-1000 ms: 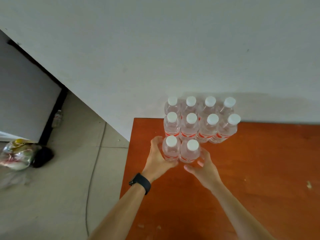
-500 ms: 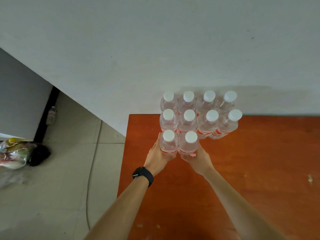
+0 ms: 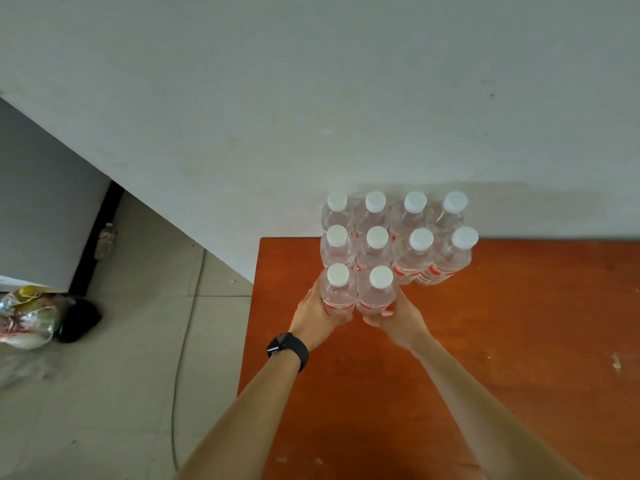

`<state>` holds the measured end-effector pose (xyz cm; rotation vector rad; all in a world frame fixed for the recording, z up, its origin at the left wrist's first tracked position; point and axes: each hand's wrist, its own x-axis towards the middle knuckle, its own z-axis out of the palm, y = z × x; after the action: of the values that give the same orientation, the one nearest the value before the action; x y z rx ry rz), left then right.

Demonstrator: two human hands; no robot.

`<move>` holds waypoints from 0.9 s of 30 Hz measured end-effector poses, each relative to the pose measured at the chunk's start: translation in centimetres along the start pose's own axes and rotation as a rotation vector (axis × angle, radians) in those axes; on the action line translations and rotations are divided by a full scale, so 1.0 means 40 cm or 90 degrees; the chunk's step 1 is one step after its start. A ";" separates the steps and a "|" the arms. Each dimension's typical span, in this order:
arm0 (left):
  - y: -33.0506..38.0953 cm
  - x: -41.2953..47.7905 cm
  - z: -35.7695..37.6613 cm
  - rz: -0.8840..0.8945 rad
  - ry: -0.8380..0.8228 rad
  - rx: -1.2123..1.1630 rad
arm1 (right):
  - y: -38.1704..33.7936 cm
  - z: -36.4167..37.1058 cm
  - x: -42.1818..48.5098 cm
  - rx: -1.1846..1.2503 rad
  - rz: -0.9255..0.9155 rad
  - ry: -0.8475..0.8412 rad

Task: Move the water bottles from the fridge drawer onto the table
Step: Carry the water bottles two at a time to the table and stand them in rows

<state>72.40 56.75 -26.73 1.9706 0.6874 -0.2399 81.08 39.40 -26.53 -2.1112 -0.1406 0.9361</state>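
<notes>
Several clear water bottles with white caps and red labels stand upright in rows on the orange-brown table (image 3: 502, 341), against the white wall. My left hand (image 3: 317, 315) grips the front-left bottle (image 3: 338, 289) around its body. The front-right bottle (image 3: 377, 292) stands touching it, and my right hand (image 3: 396, 317) grips that one. Both front bottles press up against the row of bottles behind (image 3: 412, 258). A black watch sits on my left wrist.
Left of the table lies a tiled floor (image 3: 131, 358) with a thin cable across it. A grey fridge (image 3: 41, 216) stands at far left, with a small bottle (image 3: 104, 240) beside it and a plastic bag and dark object (image 3: 41, 317) in front.
Both hands have pushed the two front bottles away from me, up against the rows behind. The fingers have closed more tightly round the bottles.
</notes>
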 end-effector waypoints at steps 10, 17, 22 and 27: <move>-0.017 -0.133 -0.042 -0.086 -0.055 0.128 | 0.032 -0.063 -0.207 -0.054 0.021 0.063; 0.048 -0.261 0.028 0.050 -0.127 0.249 | 0.117 -0.111 -0.476 -0.061 -0.025 0.162; 0.181 -0.342 0.161 0.210 -0.186 0.386 | 0.226 -0.168 -0.646 -0.067 -0.041 0.246; 0.375 -0.462 0.390 0.412 -0.242 0.497 | 0.380 -0.259 -0.865 -0.134 0.040 0.454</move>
<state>67.57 31.38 -14.82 2.6531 -0.3742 -0.5136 59.95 9.16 -13.33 -2.5260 0.2020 0.1603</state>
